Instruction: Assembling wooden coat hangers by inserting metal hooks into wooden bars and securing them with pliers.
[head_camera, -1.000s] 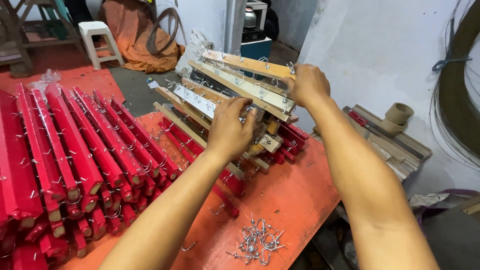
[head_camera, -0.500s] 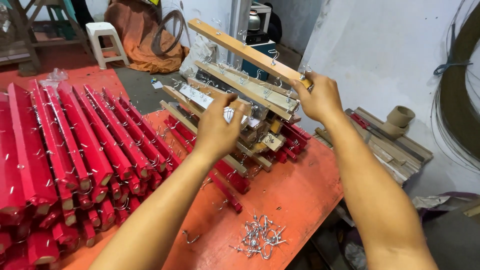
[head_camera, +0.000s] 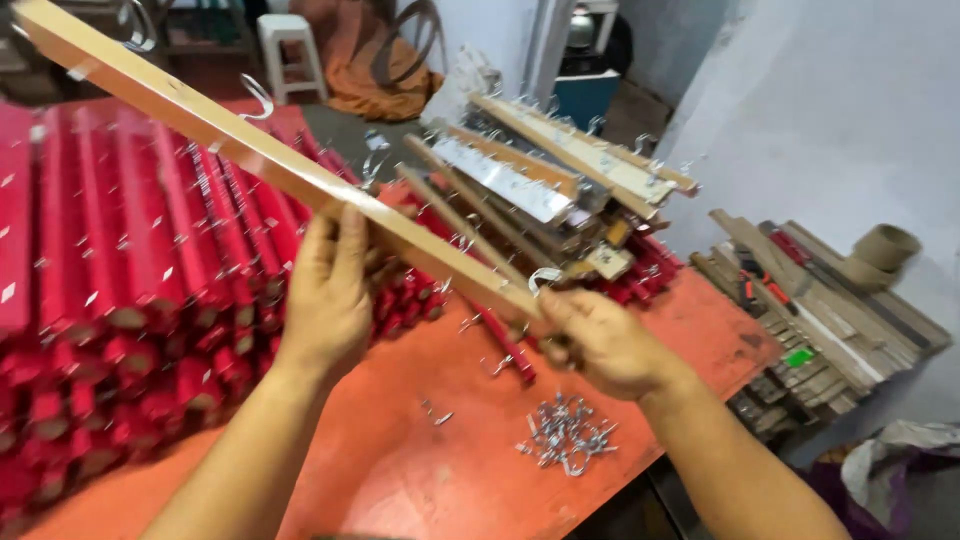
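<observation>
Lifted off the stack of unpainted slats, one wooden slat with metal hooks now slants across the view. Left hand steadies its middle from beneath, fingers loosely closed; right hand is clamped on its lower end. Keeping both grips firm should stop it twisting. No containers show: loose hooks lie heaped on the orange surface, beside red slats.

I am holding a light tan wood strip with shiny silver hooks. Bright red sticks are lying on my orange table. The little hooks are gleaming silver. The wall is looking pale grey-white.
</observation>
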